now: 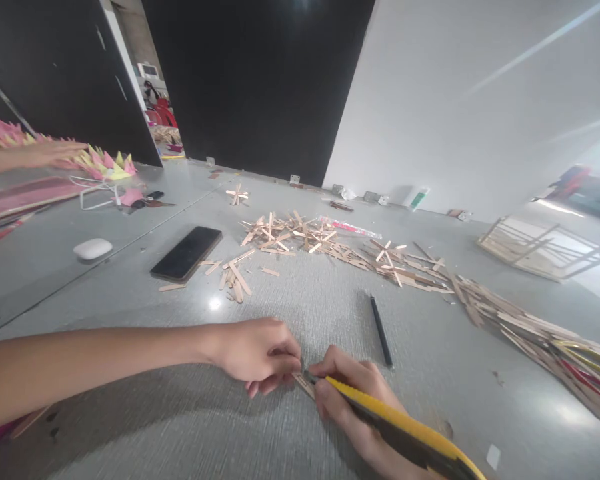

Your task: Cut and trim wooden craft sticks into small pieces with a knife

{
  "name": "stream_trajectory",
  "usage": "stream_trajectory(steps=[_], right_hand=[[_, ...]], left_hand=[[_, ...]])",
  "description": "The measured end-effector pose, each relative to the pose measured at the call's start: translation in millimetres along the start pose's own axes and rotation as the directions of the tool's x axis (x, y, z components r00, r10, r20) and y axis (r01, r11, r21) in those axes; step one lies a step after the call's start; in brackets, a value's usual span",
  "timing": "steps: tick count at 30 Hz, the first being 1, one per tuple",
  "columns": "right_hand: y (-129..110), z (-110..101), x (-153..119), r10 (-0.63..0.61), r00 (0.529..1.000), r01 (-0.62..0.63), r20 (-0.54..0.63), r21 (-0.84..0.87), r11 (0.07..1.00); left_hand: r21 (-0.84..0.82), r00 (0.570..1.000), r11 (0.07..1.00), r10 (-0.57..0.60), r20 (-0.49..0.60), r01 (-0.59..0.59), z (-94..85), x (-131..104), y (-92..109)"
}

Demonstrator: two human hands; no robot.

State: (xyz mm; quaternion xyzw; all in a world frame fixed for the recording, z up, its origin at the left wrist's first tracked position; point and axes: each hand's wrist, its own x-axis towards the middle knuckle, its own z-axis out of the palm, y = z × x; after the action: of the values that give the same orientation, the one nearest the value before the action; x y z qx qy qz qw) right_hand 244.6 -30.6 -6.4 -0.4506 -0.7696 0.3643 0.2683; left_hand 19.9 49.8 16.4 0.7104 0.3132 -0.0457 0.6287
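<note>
Near the front of the grey table, my left hand (263, 353) pinches a small wooden stick (304, 385) between thumb and fingers. My right hand (355, 400) is closed around a yellow and black utility knife (400, 427), whose tip meets the stick just right of my left fingertips. Part of the stick is hidden by both hands. Beyond them lies a loose heap of wooden sticks (305, 233), some joined in star shapes. A black pen (381, 331) rests to the right of the heap's near side.
A black phone (187, 253) and a white case (93, 249) lie at the left. Long sticks (525, 320) spread along the right, below a wooden frame (545, 247). Another person's hand (55, 155) is by pink and yellow paper shapes (105, 164) at the far left.
</note>
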Motion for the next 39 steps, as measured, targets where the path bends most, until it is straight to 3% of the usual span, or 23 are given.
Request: stream_trajectory(steps=[18,27,34,39], right_hand=[[-1.9,2.0,2.7,0.034,0.998,-0.035,0.044,0.022,0.999],[-8.5,1.0,7.9,0.023,1.0,-0.024,0.008,0.073,0.997],[-2.7,1.1,5.7,-0.046,0.997,0.045,0.055,0.031,0.999],[-2.8,-6.8,7.3,-0.034,0.981,0.031,0.189,0.02,0.999]], left_hand=[[0.032,1.0,0.999,0.028,0.007,-0.028,-1.0,0.3,-1.1],[0.08,0.997,0.995,0.065,-0.03,-0.062,1.3,0.1,-0.9],[0.073,0.997,0.995,0.072,-0.027,-0.07,1.5,-0.3,-1.5],[0.054,0.998,0.996,0.07,-0.004,-0.069,0.1,1.5,-1.0]])
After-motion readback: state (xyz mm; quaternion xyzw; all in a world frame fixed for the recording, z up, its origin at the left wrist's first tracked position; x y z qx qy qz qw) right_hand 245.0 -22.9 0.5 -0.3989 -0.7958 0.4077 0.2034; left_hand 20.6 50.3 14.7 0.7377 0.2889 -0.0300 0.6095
